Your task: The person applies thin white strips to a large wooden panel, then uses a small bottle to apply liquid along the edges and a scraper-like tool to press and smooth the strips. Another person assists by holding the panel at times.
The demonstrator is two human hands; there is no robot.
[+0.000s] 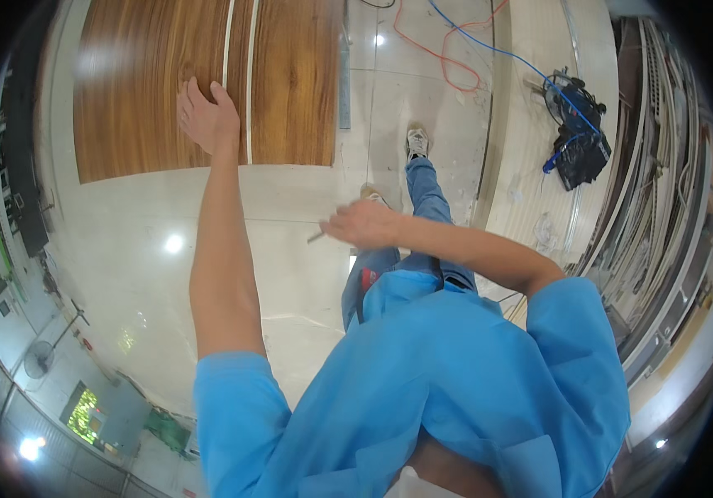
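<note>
A brown wood-grain panel (pixel 145 91) lies at the upper left, crossed lengthwise by two thin pale strips (pixel 249 91). My left hand (pixel 209 118) is over its near part, palm down with the fingers apart. The thumb side is close to the strips, and nothing shows in that hand. In front of my body, my right hand (pixel 362 224) is closed, slightly blurred by motion. A short, thin grey stick-like piece (pixel 316 237) pokes out from its fingers; its exact kind is too small to tell.
The panel rests on a pale, glossy surface (pixel 145 249). Red (pixel 444 62) and blue cables (pixel 506 51) trail at the top. A black plastic bag (pixel 582 158) and cords lie on the pale boards at right. Long strips (pixel 664 166) are stacked at far right. My shoes (pixel 417 141) stand on tiles.
</note>
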